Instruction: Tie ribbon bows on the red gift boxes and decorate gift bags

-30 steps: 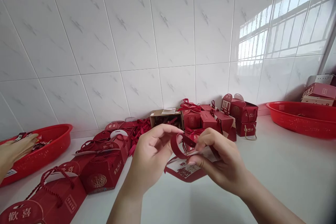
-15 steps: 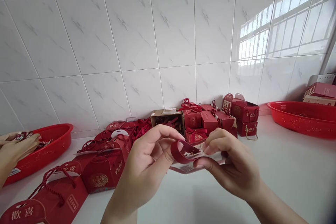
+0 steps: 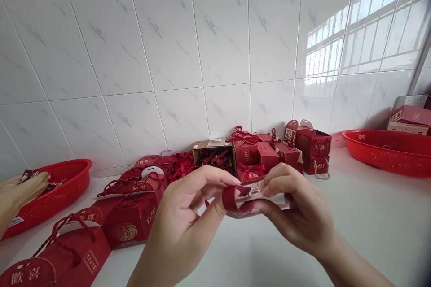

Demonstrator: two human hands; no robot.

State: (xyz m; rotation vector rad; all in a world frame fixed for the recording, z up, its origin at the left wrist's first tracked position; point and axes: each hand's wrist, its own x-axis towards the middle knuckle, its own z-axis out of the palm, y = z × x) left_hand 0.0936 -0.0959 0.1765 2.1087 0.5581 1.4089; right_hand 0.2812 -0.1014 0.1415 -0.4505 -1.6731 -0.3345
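Observation:
A loop of dark red ribbon [image 3: 230,199] is pinched between the thumb and fingers of my left hand [image 3: 191,215]. My right hand [image 3: 298,210] grips a small red-and-white gift package [image 3: 257,189] with printing on its top, its thumb near the ribbon's end. The ribbon lies against the package's left side, and both hands hold the pair above the white counter. Fingers cover much of the package, so its full shape is hidden.
Red gift boxes [image 3: 129,219] with rope handles line the left. Behind my hands are a cardboard box [image 3: 198,151] of ribbons and smaller red boxes [image 3: 268,158]. Red baskets stand left [image 3: 72,188] and right [image 3: 387,157]. Another person's hand [image 3: 30,190] is over the left one.
The ribbon loop has shifted slightly right and down, and its end is tucked closer to the right thumb. The other person's hand has moved a little left.

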